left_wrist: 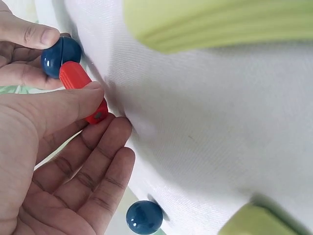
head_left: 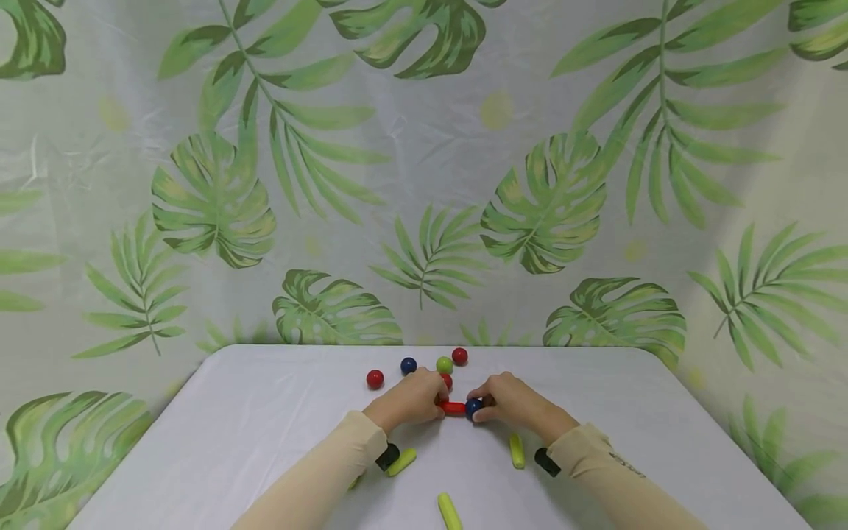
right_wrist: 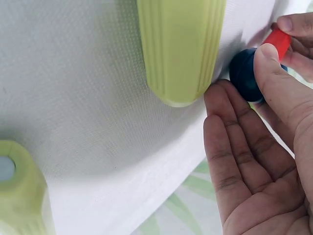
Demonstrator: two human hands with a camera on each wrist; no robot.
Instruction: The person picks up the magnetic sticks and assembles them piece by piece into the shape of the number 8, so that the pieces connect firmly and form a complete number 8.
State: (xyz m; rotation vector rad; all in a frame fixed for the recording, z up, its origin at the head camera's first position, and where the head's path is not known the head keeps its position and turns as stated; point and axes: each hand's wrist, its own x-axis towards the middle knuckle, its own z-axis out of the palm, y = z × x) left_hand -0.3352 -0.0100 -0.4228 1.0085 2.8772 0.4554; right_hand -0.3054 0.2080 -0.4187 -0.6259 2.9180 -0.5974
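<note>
My left hand (head_left: pixel 419 397) pinches a short red rod (head_left: pixel 453 408) between thumb and fingers, just above the white table. A dark blue ball (head_left: pixel 473 408) with a seam round it is held by the thumb and fingers of my right hand (head_left: pixel 513 401). In the left wrist view the rod's far end (left_wrist: pixel 73 73) meets the blue ball (left_wrist: pixel 51 61), and a small grey spot shows on its near end. The right wrist view has the red rod (right_wrist: pixel 277 43) against the ball (right_wrist: pixel 243 76), partly hidden by my right thumb.
Behind my hands lie red balls (head_left: pixel 375 379) (head_left: pixel 460 356), another partly covered red ball (head_left: pixel 447 381), a blue ball (head_left: pixel 408 366) and a green ball (head_left: pixel 444 364). Yellow-green rods (head_left: pixel 401 462) (head_left: pixel 517 450) (head_left: pixel 449 511) lie nearer. A leaf-patterned cloth (head_left: pixel 424 184) hangs behind the table (head_left: pixel 265 412).
</note>
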